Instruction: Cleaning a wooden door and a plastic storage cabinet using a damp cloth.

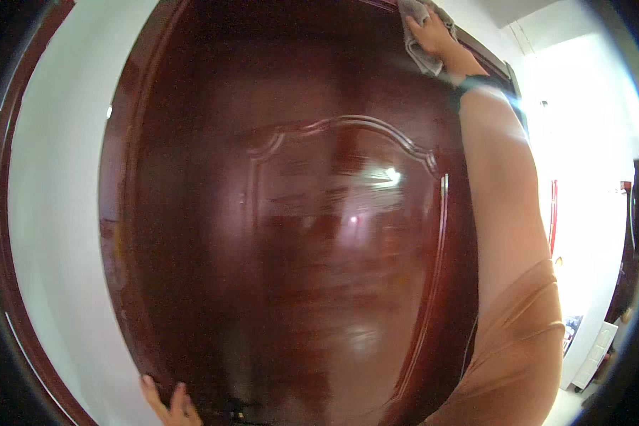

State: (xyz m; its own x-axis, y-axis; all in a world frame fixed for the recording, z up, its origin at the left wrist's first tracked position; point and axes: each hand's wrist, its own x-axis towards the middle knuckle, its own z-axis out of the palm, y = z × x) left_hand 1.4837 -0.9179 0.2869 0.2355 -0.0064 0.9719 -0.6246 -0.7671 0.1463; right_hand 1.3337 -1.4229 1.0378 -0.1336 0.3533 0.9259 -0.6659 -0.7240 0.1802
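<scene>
My right arm reaches up along the right side of a dark red-brown wooden door (298,234). At the door's upper right corner my right hand (433,34) presses a grey cloth (413,50) against the wood, its folds hanging below the fingers. A dark band (479,82) circles the right wrist. Low on the left, my left hand (169,406) shows only its fingers, which are spread and hold nothing. They are by the door's lower left edge; whether they touch it I cannot tell.
The door has a raised arched moulding (362,121) and reflects light. A dark frame (113,213) borders it on the left, beside a white wall (57,213). Something small and shiny (238,412), perhaps the handle, shows low on the door. Bright room space lies to the right.
</scene>
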